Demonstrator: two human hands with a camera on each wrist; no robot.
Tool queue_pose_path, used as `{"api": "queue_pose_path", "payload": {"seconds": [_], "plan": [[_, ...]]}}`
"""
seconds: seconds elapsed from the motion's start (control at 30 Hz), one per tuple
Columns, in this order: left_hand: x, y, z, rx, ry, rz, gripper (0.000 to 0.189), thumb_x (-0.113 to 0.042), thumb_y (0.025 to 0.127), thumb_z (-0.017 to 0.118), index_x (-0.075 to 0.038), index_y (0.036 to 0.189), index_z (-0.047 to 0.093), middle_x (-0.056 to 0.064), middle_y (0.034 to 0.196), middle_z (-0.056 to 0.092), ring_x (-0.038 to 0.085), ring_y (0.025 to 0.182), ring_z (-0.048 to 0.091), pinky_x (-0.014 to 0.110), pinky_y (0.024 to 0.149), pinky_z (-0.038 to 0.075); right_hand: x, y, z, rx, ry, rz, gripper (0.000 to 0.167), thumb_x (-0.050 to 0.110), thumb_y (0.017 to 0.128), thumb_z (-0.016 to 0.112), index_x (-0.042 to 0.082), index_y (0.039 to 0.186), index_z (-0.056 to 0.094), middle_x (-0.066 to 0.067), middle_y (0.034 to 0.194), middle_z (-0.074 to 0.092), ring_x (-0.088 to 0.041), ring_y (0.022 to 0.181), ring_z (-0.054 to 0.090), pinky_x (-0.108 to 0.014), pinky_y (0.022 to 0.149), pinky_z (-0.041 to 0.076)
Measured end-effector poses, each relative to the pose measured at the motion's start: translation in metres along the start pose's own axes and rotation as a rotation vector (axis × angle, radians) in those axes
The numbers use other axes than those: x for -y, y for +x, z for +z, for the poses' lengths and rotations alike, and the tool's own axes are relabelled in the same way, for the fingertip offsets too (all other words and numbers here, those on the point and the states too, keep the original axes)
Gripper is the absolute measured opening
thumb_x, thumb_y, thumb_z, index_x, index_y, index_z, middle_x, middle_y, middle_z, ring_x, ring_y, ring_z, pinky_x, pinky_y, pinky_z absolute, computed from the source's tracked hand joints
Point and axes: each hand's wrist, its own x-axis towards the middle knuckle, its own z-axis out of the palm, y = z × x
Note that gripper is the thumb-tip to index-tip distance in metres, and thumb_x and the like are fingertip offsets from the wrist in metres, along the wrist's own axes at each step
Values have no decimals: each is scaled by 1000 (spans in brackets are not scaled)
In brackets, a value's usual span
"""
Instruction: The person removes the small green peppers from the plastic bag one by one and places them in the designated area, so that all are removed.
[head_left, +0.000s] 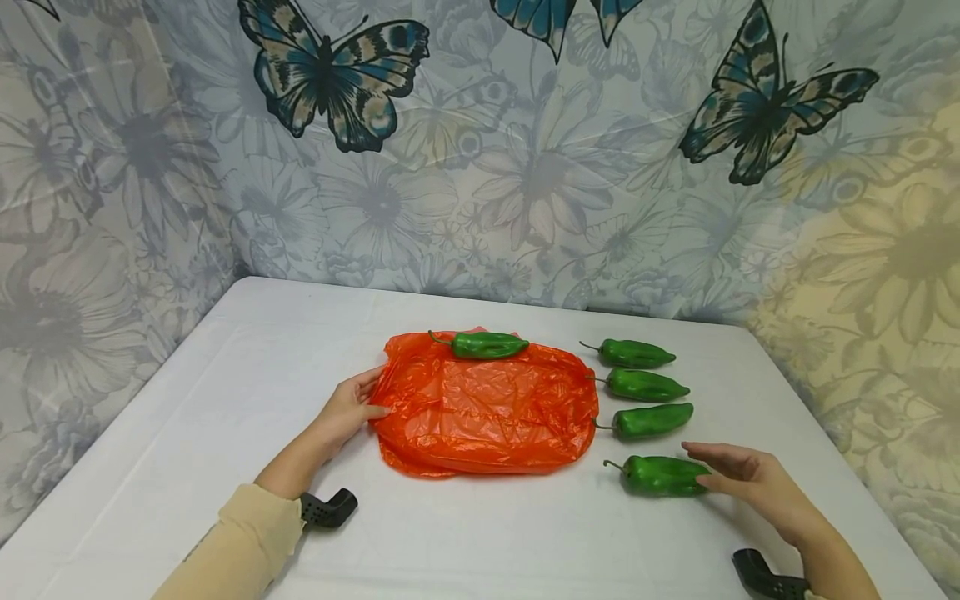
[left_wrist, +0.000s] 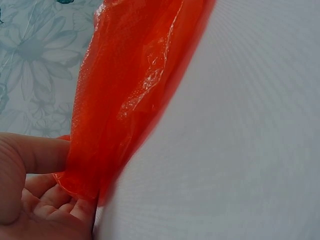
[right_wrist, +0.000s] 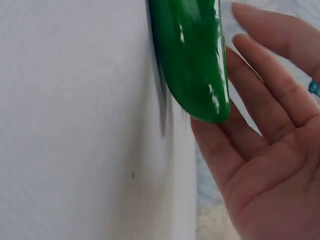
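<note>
An orange-red plastic bag (head_left: 487, 417) lies spread on the white table. My left hand (head_left: 347, 414) pinches its left edge, thumb on one side and fingers on the other, as the left wrist view of the bag (left_wrist: 132, 75) shows. One green pepper (head_left: 489, 345) rests across the bag's far edge. At the near right lies another green pepper (head_left: 663, 476), stem pointing left. My right hand (head_left: 757, 483) is at its tip, thumb and fingers spread apart. In the right wrist view, straight fingers stand around the end of that green pepper (right_wrist: 195, 60) without closing on it.
Beyond the near pepper, three more green peppers lie in a column right of the bag: a far one (head_left: 637, 353), a middle one (head_left: 647, 385) and a closer one (head_left: 652, 420). A patterned cloth backdrop (head_left: 487, 208) rises behind the white table (head_left: 480, 542).
</note>
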Motion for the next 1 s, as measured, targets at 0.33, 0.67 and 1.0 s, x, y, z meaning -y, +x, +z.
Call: {"api": "queue_pose_path", "payload": {"seconds": [0.33, 0.67, 1.0], "plan": [[-2, -1, 0, -7, -5, -4, 70, 8, 84, 55, 0, 146, 24, 22, 151, 27, 35, 137, 31, 42, 106, 37, 10, 2, -7, 18, 12, -18, 44, 12, 89, 60, -4, 129, 51, 22, 118, 61, 18, 104, 50, -8, 77, 46], [1, 1, 0, -20, 2, -3, 71, 9, 82, 55, -1, 146, 26, 21, 150, 28, 34, 137, 31, 42, 107, 36, 23, 12, -14, 23, 10, -75, 43, 10, 89, 60, -7, 128, 51, 24, 118, 60, 20, 106, 47, -5, 79, 44], [-1, 0, 1, -15, 0, -2, 71, 9, 82, 55, 0, 146, 25, 22, 150, 27, 35, 137, 30, 44, 109, 33, 56, 43, -13, 56, 79, -197, 42, 5, 88, 60, -7, 128, 51, 24, 120, 59, 15, 110, 50, -6, 83, 44]]}}
